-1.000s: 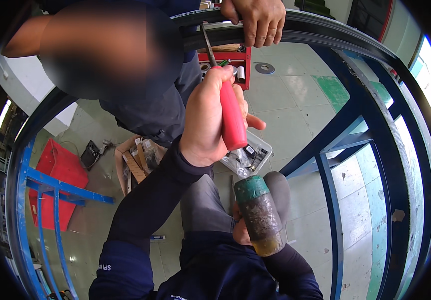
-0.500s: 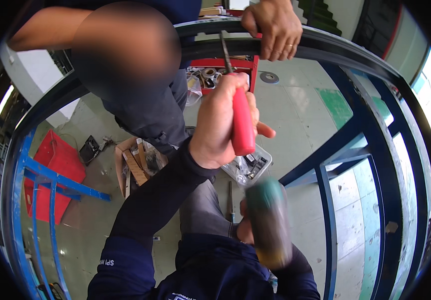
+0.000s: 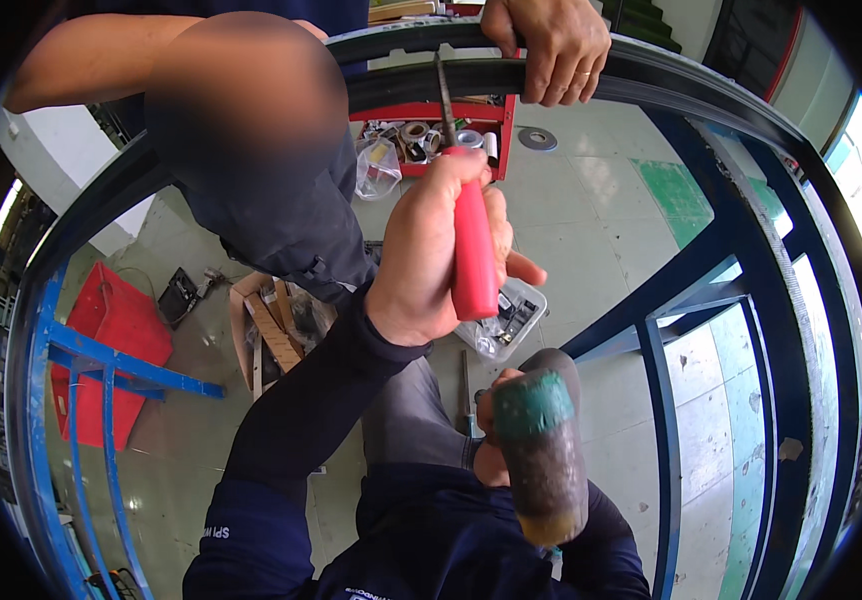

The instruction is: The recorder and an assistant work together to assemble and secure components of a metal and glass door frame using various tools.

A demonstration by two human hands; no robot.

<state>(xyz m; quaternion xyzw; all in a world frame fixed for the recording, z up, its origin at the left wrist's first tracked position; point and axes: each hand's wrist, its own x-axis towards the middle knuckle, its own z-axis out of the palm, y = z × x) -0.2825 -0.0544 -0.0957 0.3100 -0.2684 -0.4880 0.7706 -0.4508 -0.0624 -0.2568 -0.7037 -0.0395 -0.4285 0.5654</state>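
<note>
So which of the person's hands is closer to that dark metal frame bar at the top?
Left. The left hand grips the red-handled tool, whose blade reaches up to the frame bar. The right hand holds the mallet lower down, well below the bar.

The right hand (image 3: pixel 491 455) is mostly hidden behind the mallet (image 3: pixel 541 450), its grip unseen. The red tray's (image 3: pixel 431 135) small contents are unreadable.

At my twelve o'clock, a red tool tray (image 3: pixel 429 112) sits on the floor with tape rolls inside. A clear plastic bag (image 3: pixel 376 168) lies just beside it, at its eight. A grey disc (image 3: pixel 537 139) rests at one o'clock. At nine, a red crate (image 3: pixel 111 350) behind blue bars (image 3: pixel 126 368). Wooden offcuts (image 3: pixel 269 335) near centre.
</note>
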